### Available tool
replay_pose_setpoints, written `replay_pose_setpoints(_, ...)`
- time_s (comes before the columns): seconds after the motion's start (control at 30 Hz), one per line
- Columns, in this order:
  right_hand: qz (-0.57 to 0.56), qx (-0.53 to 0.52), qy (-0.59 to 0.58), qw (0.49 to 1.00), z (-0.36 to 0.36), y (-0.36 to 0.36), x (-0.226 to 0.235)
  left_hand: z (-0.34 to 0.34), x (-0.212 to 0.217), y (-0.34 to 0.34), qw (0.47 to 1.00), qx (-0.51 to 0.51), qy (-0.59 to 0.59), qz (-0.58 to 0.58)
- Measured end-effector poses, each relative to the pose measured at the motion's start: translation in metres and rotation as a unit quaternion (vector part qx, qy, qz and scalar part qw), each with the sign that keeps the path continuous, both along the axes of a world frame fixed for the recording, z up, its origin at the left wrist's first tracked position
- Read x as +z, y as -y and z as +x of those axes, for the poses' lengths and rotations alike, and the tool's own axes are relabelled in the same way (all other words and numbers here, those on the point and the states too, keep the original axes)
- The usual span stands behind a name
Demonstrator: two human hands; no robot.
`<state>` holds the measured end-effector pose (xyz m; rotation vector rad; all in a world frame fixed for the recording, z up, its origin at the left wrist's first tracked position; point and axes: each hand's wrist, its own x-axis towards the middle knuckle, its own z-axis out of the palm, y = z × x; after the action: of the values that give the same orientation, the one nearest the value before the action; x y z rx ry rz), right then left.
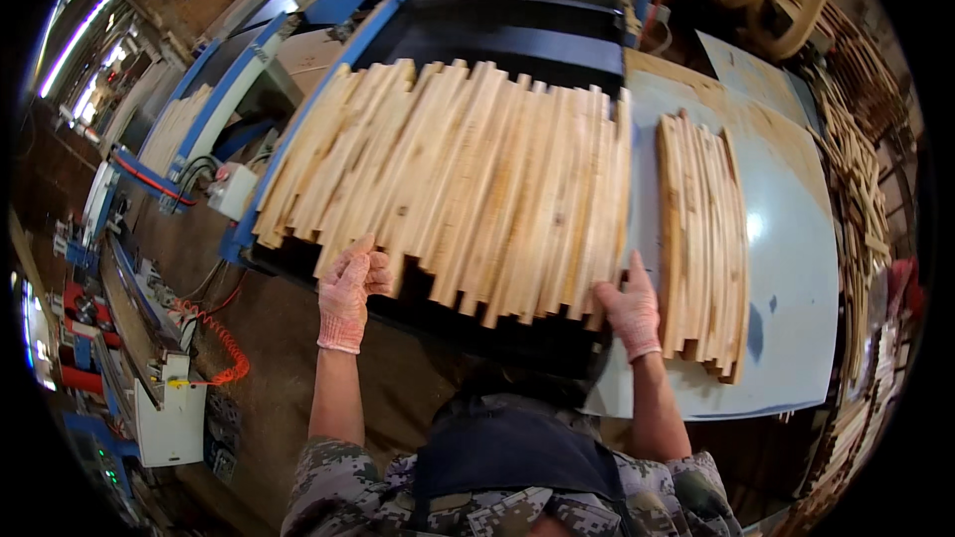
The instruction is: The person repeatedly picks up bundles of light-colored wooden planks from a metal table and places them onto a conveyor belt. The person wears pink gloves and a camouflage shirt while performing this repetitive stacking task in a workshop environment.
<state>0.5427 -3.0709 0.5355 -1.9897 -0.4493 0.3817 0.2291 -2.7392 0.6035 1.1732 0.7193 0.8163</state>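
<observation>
A wide row of pale wooden strips (468, 179) lies side by side on a dark machine bed, their near ends uneven. At the row's near left, my left hand (348, 290), in a pinkish knit glove, has its fingers curled at the end of a wooden strip. My right hand (634, 310), gloved alike, is at the near right corner. Its thumb points up and apart from the fingers, which touch the end of the outermost strips. Just right of that hand, a narrower bundle of wooden strips (701, 244) rests on a light-blue table.
Blue rails (313, 104) edge the machine bed on the left. The light-blue table (791, 308) adjoins it on the right. More strips are heaped at the far right (856, 189). A coiled orange air hose (234, 348) hangs by a machine at left.
</observation>
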Motion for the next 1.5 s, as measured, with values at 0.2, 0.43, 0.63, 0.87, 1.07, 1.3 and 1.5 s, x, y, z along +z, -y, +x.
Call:
replay_pose_setpoints(0.2, 0.090, -0.114, -0.138, 0.980, 0.005, -0.014, 0.018, -0.091, -0.007, -0.150, 0.978, 0.125, -0.075, 0.146)
replay_pose_setpoints(0.43, 0.084, -0.188, -0.147, 0.967, -0.004, -0.029, 0.021, -0.162, 0.001, -0.341, 0.661, 0.274, -0.503, 0.485)
replay_pose_setpoints(0.63, -0.110, -0.167, 0.122, 0.972, -0.016, -0.043, 0.066, -0.177, 0.003, -0.420, 0.651, 0.160, -0.612, 0.420)
replay_pose_setpoints(0.87, -0.230, -0.178, 0.325, 0.900, -0.029, -0.022, 0.131, -0.166, 0.018, -0.399, 0.601, 0.141, -0.667, 0.416)
replay_pose_setpoints(1.07, -0.240, -0.176, 0.434, 0.850, -0.110, 0.058, 0.060, -0.167, 0.005, -0.395, 0.574, 0.182, -0.645, 0.471)
replay_pose_setpoints(1.3, -0.267, -0.278, 0.303, 0.872, -0.161, 0.081, -0.013, -0.189, -0.002, -0.394, 0.601, 0.167, -0.651, 0.432)
replay_pose_setpoints(1.5, -0.179, -0.340, 0.329, 0.862, -0.128, 0.065, -0.011, -0.166, 0.022, -0.362, 0.671, 0.183, -0.544, 0.469)
